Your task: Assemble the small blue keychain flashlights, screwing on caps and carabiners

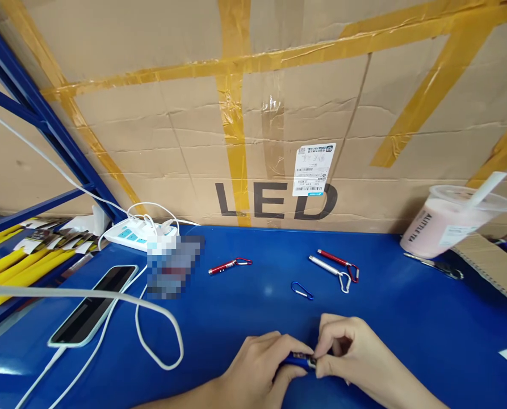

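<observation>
Listing left to right on the blue table (pixel 253 309): one phone (pixel 82 322), dark-screened, cable attached, near the left edge; one white power strip (pixel 128 234), at the back left corner; one red penlight (pixel 222 267) with a clip, short of the back edge; then your left hand (pixel 262 363), its thumb and fingers closed around a blue tube (pixel 296 362), low over the near side of the table. Your right hand (pixel 351 352) pinches the tube's silvery right end between thumb and fingertips. The dark detail on its upper side is too small to identify. Handling, by judgement: light, stiff and smooth, probably metal, apt to slip or roll; any small end parts look easy to drop. Best hold: left thumb and forefinger on the barrel, right fingertips on the end. Beyond the hands, toward the back edge: one blue carabiner (pixel 300 293), loose; one silver penlight (pixel 323 266); a second red one beside it, both clipped. Back right corner: one lidded cup (pixel 427 224), pink drink, straw.
</observation>
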The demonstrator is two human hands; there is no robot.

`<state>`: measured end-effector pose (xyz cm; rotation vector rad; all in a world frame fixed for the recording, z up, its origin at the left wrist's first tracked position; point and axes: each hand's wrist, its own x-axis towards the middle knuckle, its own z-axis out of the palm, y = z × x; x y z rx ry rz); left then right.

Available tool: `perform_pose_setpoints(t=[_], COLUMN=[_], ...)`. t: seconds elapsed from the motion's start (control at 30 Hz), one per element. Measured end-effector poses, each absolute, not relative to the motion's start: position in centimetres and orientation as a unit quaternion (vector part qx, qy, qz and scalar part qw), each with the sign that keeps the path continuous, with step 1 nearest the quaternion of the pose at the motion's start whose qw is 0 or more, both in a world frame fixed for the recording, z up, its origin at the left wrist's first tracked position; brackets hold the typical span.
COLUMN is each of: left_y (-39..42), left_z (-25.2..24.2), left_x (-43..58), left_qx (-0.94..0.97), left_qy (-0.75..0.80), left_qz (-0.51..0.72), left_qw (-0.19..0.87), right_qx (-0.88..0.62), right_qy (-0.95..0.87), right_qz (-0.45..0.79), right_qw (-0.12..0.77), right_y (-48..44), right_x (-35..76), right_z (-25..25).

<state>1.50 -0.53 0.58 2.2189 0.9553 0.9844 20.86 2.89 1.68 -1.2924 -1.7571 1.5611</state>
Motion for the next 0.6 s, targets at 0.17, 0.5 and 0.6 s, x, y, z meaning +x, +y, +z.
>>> perform_pose_setpoints(t=[0.17, 0.5, 0.6], left_y=[-0.34, -0.14, -0.2], left_z=[0.76, 0.55, 0.79], left_x=[1.45, 1.37, 1.36], left_qx=[0.818, 0.828, 0.829], left_qy=[0.356, 0.344, 0.344], left_qz=[0.372, 0.378, 0.37], left_qw=[0.257, 0.231, 0.24], right_qx=[-0.492, -0.486, -0.478], right_qy=[-0.646, -0.715, -0.731], right_qz=[0.527, 0.434, 0.423], right_qw=[0.25, 0.254, 0.241], right_y=[2.76, 3.26, 3.02], right_x=[20.78, 21.01, 21.08], right_z=[1.81, 1.52, 1.98])
